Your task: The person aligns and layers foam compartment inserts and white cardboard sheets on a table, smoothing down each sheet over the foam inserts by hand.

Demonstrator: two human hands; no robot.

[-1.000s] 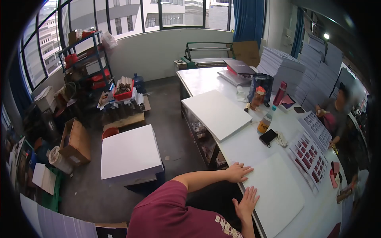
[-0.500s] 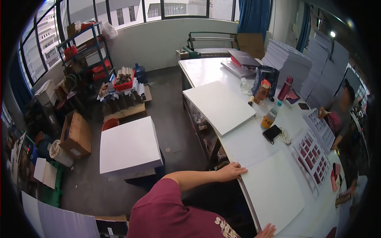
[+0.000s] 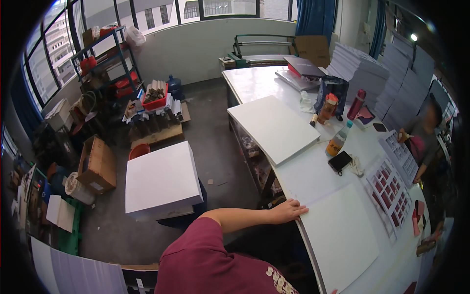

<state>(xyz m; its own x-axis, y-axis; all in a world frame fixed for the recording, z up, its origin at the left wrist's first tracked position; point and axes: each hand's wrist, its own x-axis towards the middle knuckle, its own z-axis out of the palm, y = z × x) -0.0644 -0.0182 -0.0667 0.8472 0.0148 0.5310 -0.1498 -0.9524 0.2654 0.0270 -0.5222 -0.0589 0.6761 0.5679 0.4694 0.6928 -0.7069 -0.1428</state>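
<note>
My left hand (image 3: 289, 211) rests at the near corner of a white board (image 3: 342, 235) on the table, its fingers laid out over the edge. Only a fingertip of my right hand (image 3: 334, 292) shows at the bottom of the view, by the board's lower edge; its other fingers are out of frame. Beyond the board, another white board or stack of sheets (image 3: 271, 128) lies on the same white table (image 3: 293, 183). White cut-out panels with grid openings (image 3: 390, 188) lie to the right of my board.
A bottle (image 3: 339, 139), a phone (image 3: 340, 160) and a red flask (image 3: 356, 104) stand or lie on the table. Across it, a person (image 3: 425, 142) holds a panel. A white sheet stack (image 3: 161, 179) sits on the left, near a cardboard box (image 3: 98, 166).
My right hand has slipped mostly out of the bottom of the view. The whole scene shifts slightly with the camera; my left hand stays at the board's corner.
</note>
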